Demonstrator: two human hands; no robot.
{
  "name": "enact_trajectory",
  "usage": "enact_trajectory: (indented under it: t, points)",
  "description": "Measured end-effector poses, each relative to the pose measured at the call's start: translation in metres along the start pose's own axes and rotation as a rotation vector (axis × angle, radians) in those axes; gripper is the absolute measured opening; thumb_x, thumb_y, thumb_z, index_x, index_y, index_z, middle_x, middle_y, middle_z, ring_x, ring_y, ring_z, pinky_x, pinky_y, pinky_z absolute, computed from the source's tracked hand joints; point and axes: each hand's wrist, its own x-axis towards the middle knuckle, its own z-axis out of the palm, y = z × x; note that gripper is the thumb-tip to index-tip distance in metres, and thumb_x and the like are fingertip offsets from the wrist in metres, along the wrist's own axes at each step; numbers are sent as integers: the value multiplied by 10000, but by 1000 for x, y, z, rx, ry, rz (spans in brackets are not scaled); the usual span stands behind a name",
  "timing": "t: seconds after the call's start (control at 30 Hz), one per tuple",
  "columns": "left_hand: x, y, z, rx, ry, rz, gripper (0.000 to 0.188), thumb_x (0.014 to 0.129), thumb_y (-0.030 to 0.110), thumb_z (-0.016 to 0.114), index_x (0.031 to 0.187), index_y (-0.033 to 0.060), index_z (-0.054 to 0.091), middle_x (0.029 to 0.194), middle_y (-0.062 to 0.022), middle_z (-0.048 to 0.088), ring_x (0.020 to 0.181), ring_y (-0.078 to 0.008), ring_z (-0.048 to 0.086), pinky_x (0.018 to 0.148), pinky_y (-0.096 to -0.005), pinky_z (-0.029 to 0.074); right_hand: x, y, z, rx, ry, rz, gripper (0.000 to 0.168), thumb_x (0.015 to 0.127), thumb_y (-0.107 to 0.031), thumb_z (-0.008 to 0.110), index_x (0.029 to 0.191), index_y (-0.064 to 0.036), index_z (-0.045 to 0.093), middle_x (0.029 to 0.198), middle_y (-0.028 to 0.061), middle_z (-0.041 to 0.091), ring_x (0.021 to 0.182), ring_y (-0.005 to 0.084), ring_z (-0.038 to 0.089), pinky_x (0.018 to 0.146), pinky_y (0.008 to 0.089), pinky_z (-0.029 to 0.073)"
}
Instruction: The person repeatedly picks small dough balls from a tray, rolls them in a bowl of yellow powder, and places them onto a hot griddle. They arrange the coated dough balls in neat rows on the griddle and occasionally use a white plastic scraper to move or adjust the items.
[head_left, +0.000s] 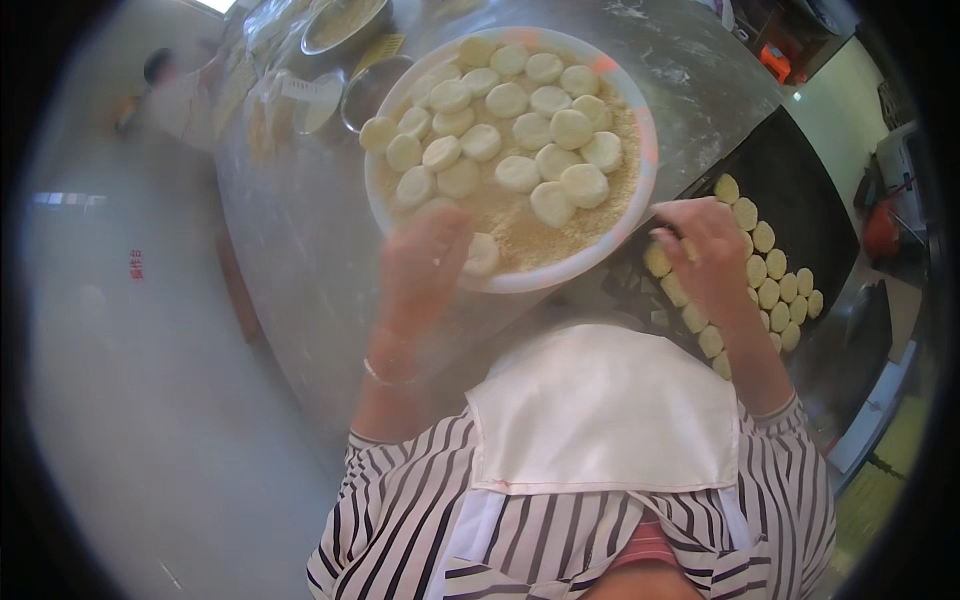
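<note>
A round plastic basin (646, 150) with a white, blue and pink rim holds tan crumbs or seeds (525, 232) and many pale, flattened dough rounds (517, 174). My left hand (429, 244), blurred, is over the basin's near left rim, beside one dough round (481, 253). Whether its fingers grip anything is unclear. To the right, a black baking tray (799, 180) bears rows of coated dough rounds (769, 292). My right hand (705, 240) is above the tray's near left part, close to a coated round (658, 259). Its thumb and fingers are apart, with nothing visible between them.
The basin rests on a floury metal worktable (322, 225). Metal bowls (345, 26) and a clear plastic container (319, 101) stand at the far left. Another person (180, 101) is blurred beyond the table's left edge. A second dark tray (862, 360) lies at right.
</note>
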Motion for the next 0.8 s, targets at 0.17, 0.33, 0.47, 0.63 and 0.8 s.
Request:
enact_trajectory:
  t: [0.17, 0.33, 0.47, 0.63, 0.8]
  points:
    - [-3, -37, -8, 212, -172, 82, 264, 848, 168, 836, 1068, 83, 717, 1000, -73, 738, 855, -204, 703, 741, -336, 571, 38, -34, 73, 50, -116, -169, 290, 809, -21, 745, 1090, -16, 672, 1027, 117, 681, 1007, 288, 664, 832, 402, 551]
    - [25, -36, 1, 285, -247, 84, 329, 781, 199, 866, 1036, 112, 677, 1025, -68, 702, 956, -293, 669, 788, -405, 556, 58, -43, 116, -107, -163, -145, 245, 776, -13, 671, 1019, 9, 652, 1002, 138, 629, 951, 311, 646, 815, 400, 562]
    - [51, -48, 0, 338, -163, 217, 336, 767, 189, 860, 1031, 118, 665, 992, -65, 666, 949, -308, 660, 777, -417, 548, 71, -57, 115, -95, -250, -108, 205, 780, -13, 657, 985, -7, 651, 995, 137, 617, 958, 307, 637, 812, 397, 563]
    - [54, -62, 6, 304, -264, 404, 366, 739, 162, 871, 1014, 92, 639, 984, -95, 613, 919, -338, 645, 777, -439, 549, 71, -64, 119, -96, -136, -91, 189, 759, -17, 689, 940, -23, 635, 1008, 120, 595, 957, 288, 625, 807, 390, 566]
    - [61, -49, 17, 209, -306, 314, 417, 728, 198, 883, 996, 46, 602, 1013, -143, 585, 920, -359, 641, 777, -450, 555, 70, -68, 120, -13, -232, -80, 265, 723, -53, 748, 954, -26, 622, 994, 111, 577, 953, 284, 616, 803, 390, 571]
